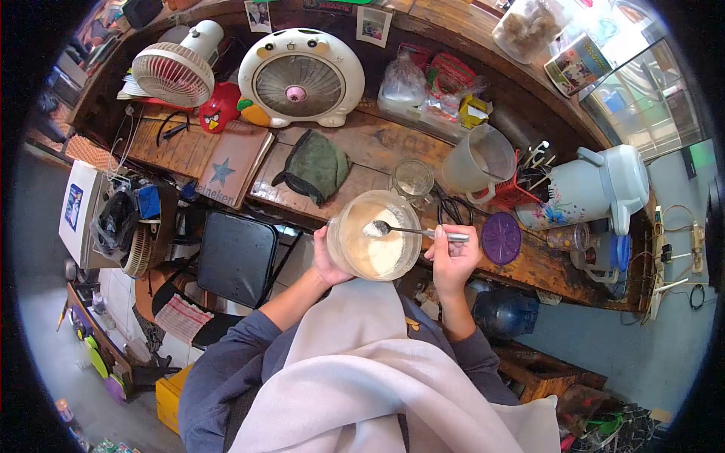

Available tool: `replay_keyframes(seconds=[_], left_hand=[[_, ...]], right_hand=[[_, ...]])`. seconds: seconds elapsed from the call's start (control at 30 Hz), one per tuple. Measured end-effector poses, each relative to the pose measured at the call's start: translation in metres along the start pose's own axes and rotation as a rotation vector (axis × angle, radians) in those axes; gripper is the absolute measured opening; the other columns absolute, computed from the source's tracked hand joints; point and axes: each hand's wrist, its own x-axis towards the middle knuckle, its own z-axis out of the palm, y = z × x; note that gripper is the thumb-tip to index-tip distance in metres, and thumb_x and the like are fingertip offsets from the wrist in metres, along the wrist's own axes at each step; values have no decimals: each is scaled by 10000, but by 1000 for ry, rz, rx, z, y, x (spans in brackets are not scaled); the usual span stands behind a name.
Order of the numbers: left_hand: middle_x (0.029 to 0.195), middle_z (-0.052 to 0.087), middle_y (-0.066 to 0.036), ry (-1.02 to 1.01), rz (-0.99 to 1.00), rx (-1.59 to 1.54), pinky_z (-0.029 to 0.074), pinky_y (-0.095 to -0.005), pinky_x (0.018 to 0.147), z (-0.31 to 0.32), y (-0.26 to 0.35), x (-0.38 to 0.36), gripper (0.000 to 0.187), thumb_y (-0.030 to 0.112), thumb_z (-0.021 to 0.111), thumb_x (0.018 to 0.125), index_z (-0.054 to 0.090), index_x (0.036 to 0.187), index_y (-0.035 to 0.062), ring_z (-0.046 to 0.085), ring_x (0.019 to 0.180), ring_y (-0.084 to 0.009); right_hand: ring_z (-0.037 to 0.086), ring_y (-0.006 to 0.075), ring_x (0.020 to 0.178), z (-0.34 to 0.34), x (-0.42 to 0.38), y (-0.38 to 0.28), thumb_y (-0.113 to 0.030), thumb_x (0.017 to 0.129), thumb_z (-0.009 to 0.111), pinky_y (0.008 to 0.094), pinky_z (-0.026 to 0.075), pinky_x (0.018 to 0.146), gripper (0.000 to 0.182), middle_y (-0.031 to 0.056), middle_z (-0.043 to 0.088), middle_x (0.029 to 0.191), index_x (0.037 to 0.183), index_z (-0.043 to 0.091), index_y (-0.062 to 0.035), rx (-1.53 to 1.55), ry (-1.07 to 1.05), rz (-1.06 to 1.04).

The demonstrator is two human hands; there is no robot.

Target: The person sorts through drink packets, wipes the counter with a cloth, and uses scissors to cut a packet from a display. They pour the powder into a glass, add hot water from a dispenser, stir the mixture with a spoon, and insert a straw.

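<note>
My left hand (329,263) is wrapped around the left side of a round clear plastic tub (343,253), holding it in front of my body by the table edge. White and pale tan powder (384,253) lies inside the tub. Between the fingers of my right hand (455,260) is the handle of a metal spoon (423,232). The spoon's bowl sits over the powder inside the tub, with some white powder at it. Just beyond the tub, a clear glass jar (412,180) stands on the wooden table (377,140).
A green cloth (316,167) and a Heineken folder (234,170) lie left of the jar. To the right stand a plastic pitcher (479,158), a purple lid (501,238), a red basket (521,181) and a large thermos (589,189). Two fans line the back; a black chair (238,257) is at left.
</note>
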Motion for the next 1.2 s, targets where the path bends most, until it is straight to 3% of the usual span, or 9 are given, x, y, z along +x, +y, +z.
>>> replay_keyframes(seconds=[0.67, 0.73, 0.83, 0.9, 1.07, 1.2], left_hand=[[1364, 311, -105, -39, -4, -13, 240, -531, 996, 2, 0, 10, 831, 617, 480, 627, 331, 1320, 184, 321, 1231, -318], [1364, 311, -106, -44, -2, -17, 241, -528, 996, 6, 1, 10, 831, 616, 480, 628, 329, 1321, 182, 321, 1231, -317], [1363, 305, -113, 9, 28, 90, 278, -522, 982, 10, 1, 11, 916, 693, 481, 619, 286, 1338, 160, 333, 1219, -329], [1363, 311, -108, -27, 5, -3, 252, -511, 999, 6, 1, 11, 834, 622, 477, 636, 324, 1323, 176, 326, 1229, -313], [1362, 313, -106, -41, -7, -10, 256, -514, 995, 3, 0, 14, 832, 626, 476, 636, 325, 1322, 179, 325, 1230, -311], [1364, 312, -100, -34, 11, -3, 255, -519, 992, 4, 0, 15, 830, 627, 473, 637, 321, 1325, 188, 325, 1229, -312]], right_hand=[[508, 73, 474, -11, 12, -8, -12, 818, 552, 195, 425, 421, 95, 59, 532, 664, 857, 474, 26, 31, 19, -37], [488, 73, 432, -10, 12, -5, -20, 821, 547, 188, 393, 393, 83, 45, 517, 621, 843, 471, 5, 6, 55, -47], [487, 72, 432, -10, 13, -3, -17, 821, 548, 188, 389, 390, 82, 43, 515, 625, 843, 471, 3, 6, 61, -37], [487, 72, 432, -11, 15, -7, -18, 822, 545, 187, 387, 389, 80, 43, 514, 628, 842, 471, 2, 35, 65, -30], [502, 77, 460, -14, 21, -1, -16, 816, 553, 192, 413, 414, 98, 58, 525, 651, 857, 471, 19, 11, 51, -17], [484, 83, 418, -18, 29, 1, -58, 826, 553, 192, 374, 366, 97, 66, 535, 640, 861, 482, -2, 91, 149, 38]])
